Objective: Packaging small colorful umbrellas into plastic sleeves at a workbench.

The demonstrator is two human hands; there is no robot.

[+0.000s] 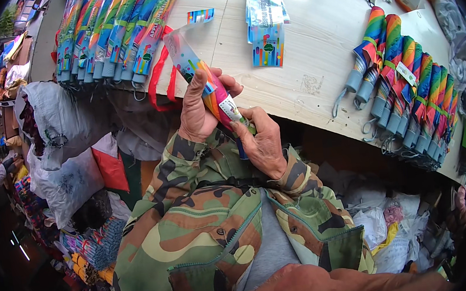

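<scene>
A folded rainbow umbrella is held at a slant in front of my chest, at the table's near edge. A clear printed plastic sleeve covers its upper part and extends past it, limp and see-through. My left hand wraps round the sleeve and umbrella, thumb and fingers on either side. Lower down, my right hand grips the umbrella near a white label. The umbrella's lower end is partly hidden behind the right hand.
Sleeved rainbow umbrellas lie in a row at the far left of the pale table, beside a red ribbon. Flat printed sleeves lie mid-table. Unsleeved umbrellas with grey handles line the right edge. White sacks stand at left.
</scene>
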